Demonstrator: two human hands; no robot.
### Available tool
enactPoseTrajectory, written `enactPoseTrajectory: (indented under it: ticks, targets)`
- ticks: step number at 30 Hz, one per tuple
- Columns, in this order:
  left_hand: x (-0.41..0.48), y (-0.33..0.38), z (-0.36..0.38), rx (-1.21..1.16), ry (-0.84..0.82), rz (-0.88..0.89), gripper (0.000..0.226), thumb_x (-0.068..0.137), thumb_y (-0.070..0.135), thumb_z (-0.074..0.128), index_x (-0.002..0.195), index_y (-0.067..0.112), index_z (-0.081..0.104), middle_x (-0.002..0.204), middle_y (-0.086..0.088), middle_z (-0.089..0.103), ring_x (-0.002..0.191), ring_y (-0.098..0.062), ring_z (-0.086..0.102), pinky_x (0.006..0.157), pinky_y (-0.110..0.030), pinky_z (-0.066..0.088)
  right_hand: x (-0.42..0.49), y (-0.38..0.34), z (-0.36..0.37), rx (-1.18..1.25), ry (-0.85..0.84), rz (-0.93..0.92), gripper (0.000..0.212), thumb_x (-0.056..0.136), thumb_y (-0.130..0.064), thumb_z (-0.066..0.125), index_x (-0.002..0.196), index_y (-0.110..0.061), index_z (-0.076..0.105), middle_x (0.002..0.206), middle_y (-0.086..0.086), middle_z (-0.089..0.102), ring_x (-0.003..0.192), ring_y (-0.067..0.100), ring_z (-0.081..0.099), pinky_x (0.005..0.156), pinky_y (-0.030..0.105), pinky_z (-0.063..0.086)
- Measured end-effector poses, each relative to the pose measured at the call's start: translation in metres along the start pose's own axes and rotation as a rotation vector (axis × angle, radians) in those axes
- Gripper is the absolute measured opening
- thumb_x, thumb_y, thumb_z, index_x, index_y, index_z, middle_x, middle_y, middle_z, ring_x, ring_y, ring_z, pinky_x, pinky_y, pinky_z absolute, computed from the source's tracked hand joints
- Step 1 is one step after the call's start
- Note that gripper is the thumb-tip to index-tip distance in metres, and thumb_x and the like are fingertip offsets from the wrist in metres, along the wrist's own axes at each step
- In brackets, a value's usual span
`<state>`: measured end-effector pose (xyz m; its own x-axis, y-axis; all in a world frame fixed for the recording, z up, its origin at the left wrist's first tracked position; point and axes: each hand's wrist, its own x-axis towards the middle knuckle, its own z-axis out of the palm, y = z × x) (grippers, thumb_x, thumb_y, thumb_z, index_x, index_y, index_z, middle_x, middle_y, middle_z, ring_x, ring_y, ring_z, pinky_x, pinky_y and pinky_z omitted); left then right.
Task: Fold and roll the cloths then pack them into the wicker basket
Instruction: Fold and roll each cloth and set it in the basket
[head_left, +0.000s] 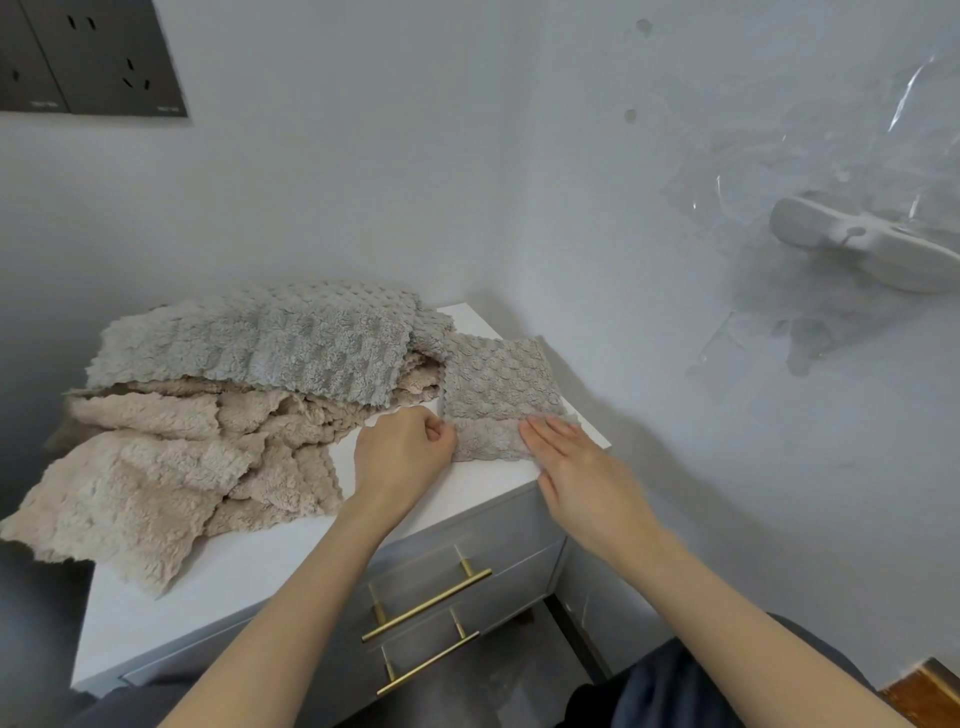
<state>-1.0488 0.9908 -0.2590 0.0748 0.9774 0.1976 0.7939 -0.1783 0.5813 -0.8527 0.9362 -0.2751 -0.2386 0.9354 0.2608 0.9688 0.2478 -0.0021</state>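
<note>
My left hand (402, 449) has its fingers curled in tight, thumb against forefinger, pinching the near left corner of the small grey bobbled fleece cloth (501, 384). My right hand (566, 457) lies flat with its fingers straight and close together. It presses down on the near strip of that same cloth and grips nothing.

The cloth sits toward the far right corner of the white cabinet top (260, 561), at about twelve o'clock from my two hands. It is a squarish piece with a narrower band lying along its near edge, and that band runs between my hands.

At ten o'clock from my left hand lies a loose heap. The rumpled grey fleece cloths (260, 343) are on top, toward the wall, and the crumpled beige fleece cloths (156, 467) lie beneath, spreading out toward nine o'clock and reaching past the left edge of the top. The heap's right end meets the far left corner of the cloth I am working.

At six o'clock, below my wrists, are grey drawer fronts with two brass bar handles (426, 605). High at eleven o'clock are dark wall sockets (93, 57). At two o'clock a white plastic wall holder (857, 244) sits behind crinkled clear film.
</note>
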Motion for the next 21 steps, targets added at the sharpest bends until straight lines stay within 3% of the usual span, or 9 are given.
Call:
enactPoseTrajectory:
  ticks: [3,7,10,12,17,21]
  targets:
    - [-0.003,0.002,0.001,0.066,0.042,0.019,0.023,0.092,0.033,0.051,0.08,0.018,0.062,0.071,0.004,0.064,0.081,-0.022,0.06,0.08,-0.038,0.049,-0.002,0.009,0.001,-0.006,-0.011,0.021,0.056,0.102,-0.012,0.029,0.153,-0.02,0.008,0.16,-0.003,0.01,0.148,0.011,0.005,0.107,0.015,-0.015]
    - [-0.007,-0.001,0.001,0.139,0.208,0.229,0.014,0.09,0.03,0.054,0.091,0.017,0.053,0.09,0.003,0.058,0.088,-0.019,0.044,0.074,-0.031,0.036,0.0,0.013,0.002,0.047,0.016,0.004,0.053,0.103,-0.013,0.033,0.152,-0.024,0.017,0.158,-0.007,0.019,0.147,0.011,0.013,0.115,0.019,0.001]
    - [-0.006,-0.007,0.0,0.172,0.11,0.453,0.021,0.088,0.026,0.055,0.107,0.019,0.06,0.109,0.004,0.057,0.103,-0.021,0.043,0.089,-0.034,0.039,0.002,0.016,-0.003,0.099,0.039,0.014,0.046,0.104,-0.019,0.036,0.148,-0.029,0.031,0.152,-0.014,0.033,0.142,0.008,0.026,0.112,0.024,0.03]
    - [-0.007,-0.009,0.0,0.172,0.01,0.529,0.035,0.083,0.026,0.06,0.117,0.022,0.061,0.118,0.007,0.057,0.115,-0.022,0.042,0.097,-0.037,0.039,0.004,0.017,-0.004,0.135,0.053,0.024,0.046,0.101,-0.016,0.04,0.146,-0.029,0.038,0.148,-0.015,0.04,0.138,0.008,0.032,0.106,0.025,0.037]
    - [-0.004,-0.01,0.001,0.196,0.01,0.436,0.039,0.086,0.026,0.058,0.125,0.025,0.059,0.123,0.01,0.06,0.124,-0.017,0.042,0.099,-0.035,0.036,0.008,0.018,0.0,0.307,0.097,0.078,0.051,0.092,-0.002,0.044,0.138,-0.026,0.049,0.137,-0.009,0.051,0.125,0.012,0.043,0.093,0.019,0.036]
    - [-0.002,-0.01,0.002,0.016,-0.003,0.343,0.031,0.09,0.024,0.058,0.121,0.022,0.062,0.115,0.004,0.066,0.116,-0.02,0.048,0.097,-0.035,0.038,0.01,0.023,-0.001,0.475,0.134,0.147,0.043,0.089,0.001,0.046,0.123,-0.024,0.057,0.117,-0.009,0.055,0.1,0.007,0.049,0.076,0.016,0.034]
